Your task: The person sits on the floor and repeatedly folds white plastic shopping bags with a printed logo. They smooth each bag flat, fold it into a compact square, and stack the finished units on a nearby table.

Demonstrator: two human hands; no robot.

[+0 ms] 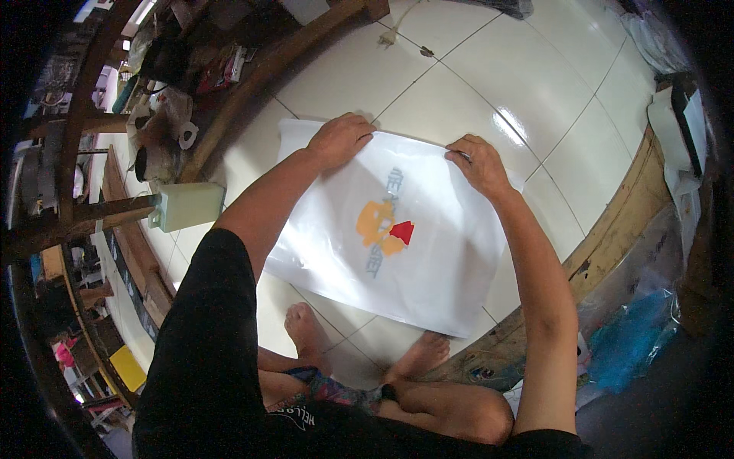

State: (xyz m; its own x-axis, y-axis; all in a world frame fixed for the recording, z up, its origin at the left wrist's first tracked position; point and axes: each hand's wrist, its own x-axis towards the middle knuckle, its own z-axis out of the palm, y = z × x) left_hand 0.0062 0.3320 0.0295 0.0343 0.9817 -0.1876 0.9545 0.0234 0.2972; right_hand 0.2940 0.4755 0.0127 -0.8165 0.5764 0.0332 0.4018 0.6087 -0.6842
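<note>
A glossy white plastic sheet (329,237) lies on the tiled floor in front of me, printed with an orange figure, a red patch and blue-grey lettering. My left hand (342,142) is closed on its far edge, left of the middle, with the fingers curled over. Farther right along that same edge, my right hand (479,164) pinches the sheet between thumb and fingers. The edge looks fairly straight between the two hands. The near edge of the sheet reaches close to my bare feet.
To the left, a pale translucent jug (191,206) stands beside dark wooden shelving (252,80) crowded with goods. A wooden beam (612,214) borders the floor on the right, near blue plastic wrapping (631,344). A plug on a cord (388,37) lies on the far tiles.
</note>
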